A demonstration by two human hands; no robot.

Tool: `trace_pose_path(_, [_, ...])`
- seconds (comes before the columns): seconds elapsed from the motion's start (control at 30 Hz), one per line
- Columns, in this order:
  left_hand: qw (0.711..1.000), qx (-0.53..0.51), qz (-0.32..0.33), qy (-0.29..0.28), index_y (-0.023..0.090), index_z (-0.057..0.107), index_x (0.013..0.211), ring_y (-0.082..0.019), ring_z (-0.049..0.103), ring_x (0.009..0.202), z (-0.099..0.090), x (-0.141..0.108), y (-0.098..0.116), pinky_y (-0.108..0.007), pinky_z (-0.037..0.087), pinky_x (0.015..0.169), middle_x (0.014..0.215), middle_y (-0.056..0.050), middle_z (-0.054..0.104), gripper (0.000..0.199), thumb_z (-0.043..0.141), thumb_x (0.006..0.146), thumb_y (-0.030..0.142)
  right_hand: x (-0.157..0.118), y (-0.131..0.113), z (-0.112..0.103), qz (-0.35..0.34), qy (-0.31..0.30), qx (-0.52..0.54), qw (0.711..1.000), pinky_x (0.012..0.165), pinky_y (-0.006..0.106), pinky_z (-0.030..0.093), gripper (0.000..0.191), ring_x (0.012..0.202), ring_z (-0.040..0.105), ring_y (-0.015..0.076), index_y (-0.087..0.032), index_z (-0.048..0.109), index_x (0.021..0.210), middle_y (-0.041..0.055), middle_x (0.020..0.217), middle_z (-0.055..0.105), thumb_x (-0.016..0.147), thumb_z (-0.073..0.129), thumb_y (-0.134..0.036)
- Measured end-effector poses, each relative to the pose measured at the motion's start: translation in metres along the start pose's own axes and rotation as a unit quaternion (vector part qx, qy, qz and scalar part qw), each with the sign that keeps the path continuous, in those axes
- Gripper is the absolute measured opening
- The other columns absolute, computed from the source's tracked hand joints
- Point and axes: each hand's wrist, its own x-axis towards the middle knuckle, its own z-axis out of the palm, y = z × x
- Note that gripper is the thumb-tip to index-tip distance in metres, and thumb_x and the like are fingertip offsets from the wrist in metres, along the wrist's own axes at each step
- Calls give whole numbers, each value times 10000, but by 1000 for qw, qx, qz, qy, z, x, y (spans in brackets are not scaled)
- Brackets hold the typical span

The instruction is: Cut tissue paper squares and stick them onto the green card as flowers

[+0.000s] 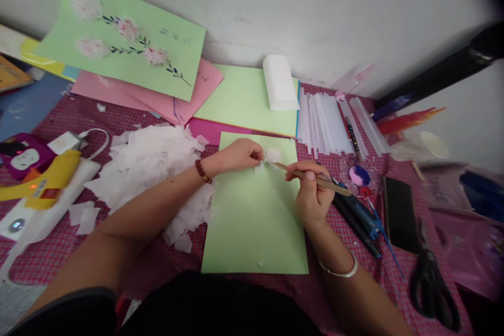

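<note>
My right hand (314, 197) grips a flat wooden craft stick (334, 187), its tip slanting left toward a small white tissue-paper tuft (272, 155). The tuft lies near the top of a light green paper sheet (254, 220). Close beside it, my left hand (240, 157) is closed in a pinch, with a small bit of white tissue paper (259, 167) at the fingertips. The stick's tip is close to that bit; whether they touch is unclear. Left of the sheet spreads a loose pile of cut white tissue squares (147, 160), partly under my left forearm.
A finished green flower picture (134, 71) leans at the back left. A yellow glue gun (59, 178) lies on a white power strip (79, 184). To the right are white paper strips (325, 121), a phone (400, 214) and black scissors (431, 283). A white tissue stack (280, 81) sits behind.
</note>
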Motion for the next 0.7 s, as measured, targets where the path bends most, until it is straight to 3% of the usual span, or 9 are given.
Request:
trace_pose_path(0.2, [997,23,-13,71,145,676,738,-141,587,666,17,8,0,-238,385,583,740,-23,703,124,553,747,140,-2,-3,3,-25,-59,-46,997,620,343,519,202,685,605,164,-230,653,936,38,854,654,977,460,-269])
trace_pose_path(0.7, [993,-5,-42,113,151,664,741,-146,585,680,21,9,0,-236,404,583,728,-19,684,90,613,781,214,0,13,3,-42,-145,-161,975,712,369,526,204,825,617,201,-235,637,991,52,909,637,978,436,-201])
